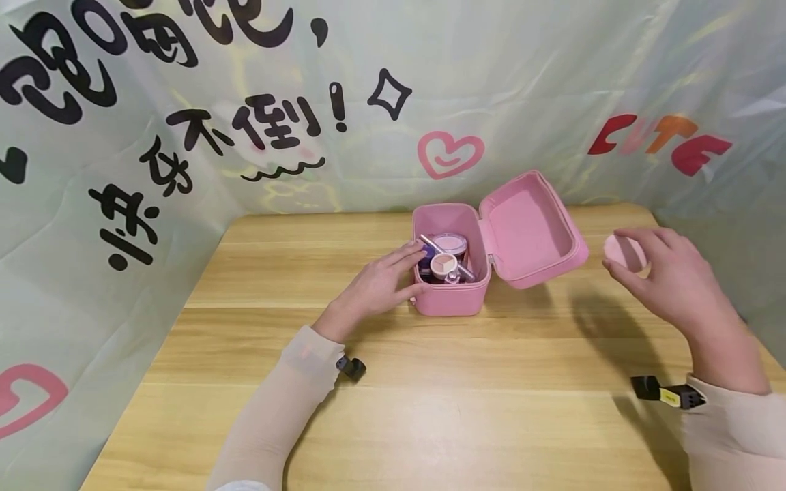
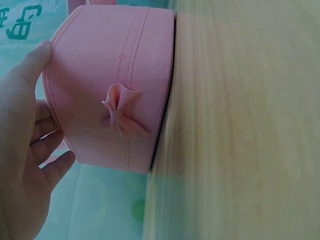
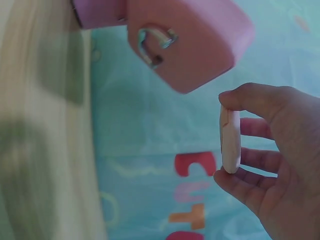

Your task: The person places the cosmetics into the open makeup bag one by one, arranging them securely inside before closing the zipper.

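A pink makeup case [image 1: 451, 300] stands unzipped on the table, its lid [image 1: 531, 228] swung out to the right. Inside lie a round palette [image 1: 443, 265] with several pans, a round compact [image 1: 450, 242], a slim silvery tube [image 1: 465, 271] and dark items partly hidden. My left hand [image 1: 383, 283] rests on the case's left rim, its fingers loosely spread. From the left wrist view, a bow [image 2: 117, 112] shows on the case's side. Off to the right of the lid, my right hand [image 1: 678, 279] pinches a round pink powder puff [image 3: 231, 142] by its edges, above the table.
The wooden table [image 1: 393, 409] is backed by a pale printed cloth [image 1: 522, 88] with black characters, hearts and coloured letters. A metal-ended handle [image 3: 152, 45] sits on the lid's outside. Small black cameras are strapped at both wrists.
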`<state>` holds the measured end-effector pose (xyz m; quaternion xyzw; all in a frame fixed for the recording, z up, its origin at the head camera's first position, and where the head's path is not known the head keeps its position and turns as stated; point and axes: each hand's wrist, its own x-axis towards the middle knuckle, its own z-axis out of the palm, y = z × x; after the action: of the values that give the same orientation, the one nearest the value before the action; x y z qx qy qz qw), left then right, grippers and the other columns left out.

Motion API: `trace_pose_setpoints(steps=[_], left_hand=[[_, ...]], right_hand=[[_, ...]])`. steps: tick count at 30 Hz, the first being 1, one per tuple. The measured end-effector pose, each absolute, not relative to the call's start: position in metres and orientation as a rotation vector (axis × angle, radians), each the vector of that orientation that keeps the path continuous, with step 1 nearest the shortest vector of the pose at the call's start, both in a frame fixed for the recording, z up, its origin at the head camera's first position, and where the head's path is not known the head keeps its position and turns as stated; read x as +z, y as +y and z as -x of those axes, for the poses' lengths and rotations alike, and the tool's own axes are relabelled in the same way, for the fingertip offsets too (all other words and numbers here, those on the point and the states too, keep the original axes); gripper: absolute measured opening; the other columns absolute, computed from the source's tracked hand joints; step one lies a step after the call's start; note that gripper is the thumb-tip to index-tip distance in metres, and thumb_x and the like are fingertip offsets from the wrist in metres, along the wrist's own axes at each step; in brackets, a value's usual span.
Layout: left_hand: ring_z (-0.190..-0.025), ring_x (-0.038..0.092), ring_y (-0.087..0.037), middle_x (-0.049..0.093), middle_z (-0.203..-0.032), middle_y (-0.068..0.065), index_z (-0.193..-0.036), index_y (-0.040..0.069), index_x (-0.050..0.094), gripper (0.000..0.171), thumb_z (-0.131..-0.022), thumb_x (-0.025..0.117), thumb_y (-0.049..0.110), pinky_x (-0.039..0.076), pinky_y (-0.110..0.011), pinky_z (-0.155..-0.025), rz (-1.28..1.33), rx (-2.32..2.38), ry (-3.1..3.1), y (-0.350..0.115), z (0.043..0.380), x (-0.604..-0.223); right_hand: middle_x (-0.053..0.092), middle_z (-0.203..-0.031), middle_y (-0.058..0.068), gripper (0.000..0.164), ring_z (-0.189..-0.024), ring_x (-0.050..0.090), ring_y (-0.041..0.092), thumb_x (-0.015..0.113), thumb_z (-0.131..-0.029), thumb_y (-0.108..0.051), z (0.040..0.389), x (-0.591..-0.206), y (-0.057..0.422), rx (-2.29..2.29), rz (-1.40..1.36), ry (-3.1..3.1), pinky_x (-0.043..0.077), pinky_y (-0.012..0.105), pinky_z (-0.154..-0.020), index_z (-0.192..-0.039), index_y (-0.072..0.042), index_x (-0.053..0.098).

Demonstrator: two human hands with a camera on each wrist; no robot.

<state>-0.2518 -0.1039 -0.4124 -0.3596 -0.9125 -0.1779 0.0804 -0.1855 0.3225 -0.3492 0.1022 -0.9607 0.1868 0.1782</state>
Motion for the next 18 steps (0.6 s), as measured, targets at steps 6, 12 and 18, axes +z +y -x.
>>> trace_pose_setpoints(steps=[6, 12, 18], left_hand=[[-0.143, 0.029, -0.019, 0.033, -0.156, -0.005, -0.149, 0.012, 0.043, 0.072, -0.094, 0.057, 0.056, 0.029, -0.041, -0.115, 1.062, -0.543, -2.731, -0.106, 0.251, -0.41], [-0.143, 0.029, -0.019, 0.033, -0.156, -0.005, -0.149, 0.012, 0.043, 0.072, -0.094, 0.056, 0.057, 0.03, -0.042, -0.114, 1.063, -0.538, -2.732, -0.106, 0.251, -0.411], [-0.143, 0.029, -0.019, 0.034, -0.156, -0.006, -0.149, 0.013, 0.043, 0.072, -0.094, 0.056, 0.057, 0.029, -0.041, -0.115, 1.066, -0.548, -2.736, -0.104, 0.251, -0.411]], right_hand=[[0.052, -0.121, 0.026, 0.05, -0.109, 0.044, 0.048, 0.077, -0.08, -0.01, 0.179, -0.331, 0.305, 0.494, -0.407, -2.598, 0.039, 0.065, -0.08, -0.124, 0.001, 0.057], [0.054, -0.121, 0.026, 0.056, -0.106, 0.046, 0.048, 0.081, -0.072, -0.006, 0.178, -0.316, 0.284, 0.441, -0.549, -2.528, 0.042, 0.064, -0.079, -0.122, 0.003, 0.058], [0.057, -0.115, 0.026, 0.057, -0.107, 0.049, 0.048, 0.083, -0.066, -0.007, 0.184, -0.314, 0.262, 0.403, -0.735, -2.433, 0.041, 0.062, -0.086, -0.118, 0.002, 0.062]])
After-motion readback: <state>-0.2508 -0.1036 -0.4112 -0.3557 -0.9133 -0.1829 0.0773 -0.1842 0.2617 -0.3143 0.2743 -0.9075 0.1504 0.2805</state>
